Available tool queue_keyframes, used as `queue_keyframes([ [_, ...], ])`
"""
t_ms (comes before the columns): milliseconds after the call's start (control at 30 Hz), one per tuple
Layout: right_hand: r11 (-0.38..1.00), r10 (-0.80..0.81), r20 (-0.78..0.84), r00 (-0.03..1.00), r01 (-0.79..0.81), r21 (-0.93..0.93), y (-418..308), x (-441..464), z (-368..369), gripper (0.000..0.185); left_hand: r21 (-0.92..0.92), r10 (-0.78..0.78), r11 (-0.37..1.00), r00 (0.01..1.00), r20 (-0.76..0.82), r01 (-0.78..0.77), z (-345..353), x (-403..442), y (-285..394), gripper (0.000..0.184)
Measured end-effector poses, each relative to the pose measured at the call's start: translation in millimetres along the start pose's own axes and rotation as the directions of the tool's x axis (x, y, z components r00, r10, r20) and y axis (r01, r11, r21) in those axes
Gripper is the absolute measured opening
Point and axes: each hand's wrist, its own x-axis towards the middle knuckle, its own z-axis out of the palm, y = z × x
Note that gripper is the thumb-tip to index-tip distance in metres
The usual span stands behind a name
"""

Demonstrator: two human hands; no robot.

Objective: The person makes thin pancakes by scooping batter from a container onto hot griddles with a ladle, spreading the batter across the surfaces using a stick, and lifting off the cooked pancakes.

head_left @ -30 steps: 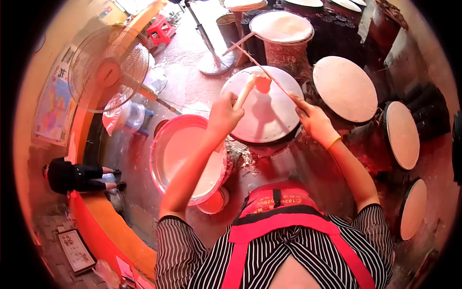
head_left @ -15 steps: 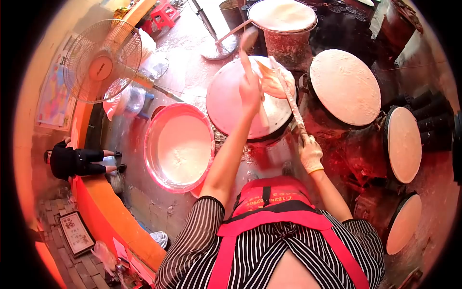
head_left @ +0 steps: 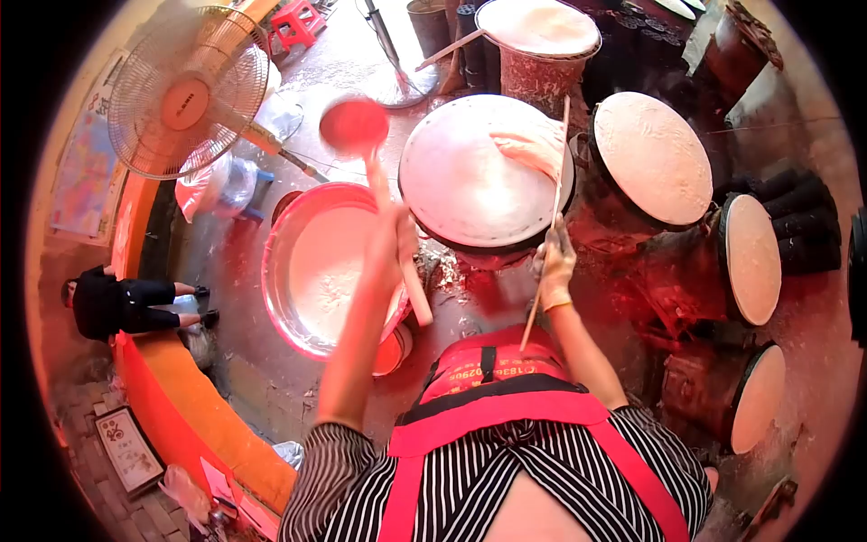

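My left hand point(head_left: 395, 239), blurred by motion, is wrapped around the handle of a ladle. The ladle's round reddish bowl point(head_left: 354, 126) is up beyond the pink-rimmed tub point(head_left: 268, 280) of pale batter point(head_left: 336, 262). In my right hand point(head_left: 554, 259), which looks gloved, is a long flat wooden stick point(head_left: 561, 172), seen edge-on. Its far part reaches over the right side of a large round griddle point(head_left: 452, 194). A folded mound of pale batter point(head_left: 533, 152) lies against the stick there; the rest of the griddle is shiny.
More round griddles covered with pale sheets stand at the back point(head_left: 537, 25) and along the right point(head_left: 652, 158). A standing fan point(head_left: 187, 104) is on the left, near an orange ledge point(head_left: 172, 388). A person in dark clothes point(head_left: 113, 303) is beyond it. A red stool point(head_left: 296, 24) stands farther back.
My left hand and the ladle have swung left, from over the griddle to the tub. The stick has turned edge-on and upright, and the batter has shifted to the griddle's right side.
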Motion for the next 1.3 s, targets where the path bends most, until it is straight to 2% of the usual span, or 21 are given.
queue_keyframes([
  [33, 1.000, 0.010, -0.087, 0.996, -0.009, 0.013, 7, -15, 12, 0.048, -0.035, -0.028, 0.999, 0.996, -0.087, 0.025, -10, -24, -16, 0.023],
  [67, 0.992, -0.059, -0.019, 0.998, 0.061, 0.112, 31, -10, 18, 0.044, -0.025, -0.083, 0.997, 0.970, -0.230, 0.079, -16, -43, -28, 0.022],
  [100, 0.981, -0.043, 0.015, 0.999, 0.039, 0.188, 34, -14, 36, 0.042, -0.070, -0.124, 0.991, 0.967, -0.221, 0.111, -29, -58, -41, 0.020],
  [167, 0.995, 0.054, -0.080, 0.995, -0.046, 0.091, 22, -6, 84, 0.045, -0.158, -0.162, 0.979, 0.960, -0.229, 0.127, -51, -83, -56, 0.019],
  [233, 0.986, -0.129, -0.039, 0.991, 0.124, -0.113, 51, 43, 105, 0.045, -0.182, -0.145, 0.978, 0.954, -0.262, 0.099, -66, -99, -66, 0.015],
  [300, 0.985, 0.047, 0.023, 0.999, -0.042, -0.168, 11, 29, 129, 0.039, -0.162, -0.126, 0.984, 0.938, -0.322, 0.076, -74, -109, -68, 0.012],
  [333, 0.988, 0.055, 0.137, 0.989, -0.033, -0.153, 3, 28, 125, 0.040, -0.151, -0.113, 0.987, 0.929, -0.352, 0.063, -78, -113, -68, 0.011],
  [367, 0.972, 0.173, 0.158, 0.972, -0.142, -0.189, -10, 23, 116, 0.040, -0.144, -0.103, 0.988, 0.928, -0.357, 0.054, -85, -114, -69, 0.011],
  [433, 0.972, 0.209, 0.263, 0.942, -0.172, -0.158, -18, 16, 79, 0.039, -0.133, -0.084, 0.990, 0.926, -0.368, 0.037, -103, -114, -75, 0.013],
  [533, 0.982, -0.088, 0.016, 0.996, 0.089, -0.167, 11, -2, 34, 0.036, -0.121, -0.134, 0.988, 0.923, -0.359, 0.097, -111, -119, -70, 0.014],
  [600, 0.944, -0.277, -0.031, 0.960, 0.266, -0.196, 27, 10, 26, 0.036, -0.103, -0.155, 0.987, 0.908, -0.390, 0.124, -111, -120, -72, 0.019],
  [633, 0.965, -0.192, -0.053, 0.980, 0.178, -0.191, 27, 4, 28, 0.036, -0.079, -0.163, 0.987, 0.901, -0.403, 0.143, -112, -120, -75, 0.019],
  [700, 0.965, -0.124, 0.054, 0.991, 0.133, -0.226, 28, 14, 47, 0.035, -0.031, -0.174, 0.984, 0.885, -0.432, 0.178, -115, -119, -83, 0.019],
  [800, 0.939, -0.027, 0.121, 0.992, 0.066, -0.339, 19, 34, 80, 0.039, -0.098, -0.164, 0.986, 0.878, -0.450, 0.134, -123, -113, -100, 0.019],
  [900, 0.934, 0.129, 0.264, 0.956, -0.028, -0.357, -23, 16, 92, 0.041, -0.076, -0.121, 0.992, 0.867, -0.483, 0.096, -103, -119, -97, 0.008],
  [967, 0.897, 0.207, 0.356, 0.911, -0.032, -0.440, -31, 29, 68, 0.040, -0.012, -0.073, 0.997, 0.888, -0.454, 0.076, -93, -121, -101, 0.023],
  [1033, 0.904, 0.342, 0.337, 0.877, -0.209, -0.374, -60, 13, 41, 0.039, -0.009, -0.054, 0.998, 0.890, -0.454, 0.056, -81, -124, -105, 0.034],
  [1100, 0.925, 0.138, 0.207, 0.969, -0.051, -0.377, -48, 29, 11, 0.036, -0.069, -0.064, 0.997, 0.873, -0.483, 0.035, -67, -126, -110, 0.040],
  [1167, 0.956, -0.006, 0.099, 0.995, 0.035, -0.293, -44, 48, -1, 0.036, -0.077, -0.069, 0.996, 0.867, -0.494, 0.036, -60, -126, -120, 0.041],
  [1233, 0.951, -0.026, 0.219, 0.975, 0.092, -0.297, -33, 77, 4, 0.036, -0.049, -0.063, 0.998, 0.861, -0.506, 0.044, -54, -128, -130, 0.043],
  [1300, 0.880, 0.165, 0.380, 0.910, 0.039, -0.474, -41, 88, 38, 0.035, -0.048, -0.059, 0.998, 0.845, -0.532, 0.039, -39, -128, -138, 0.045],
])
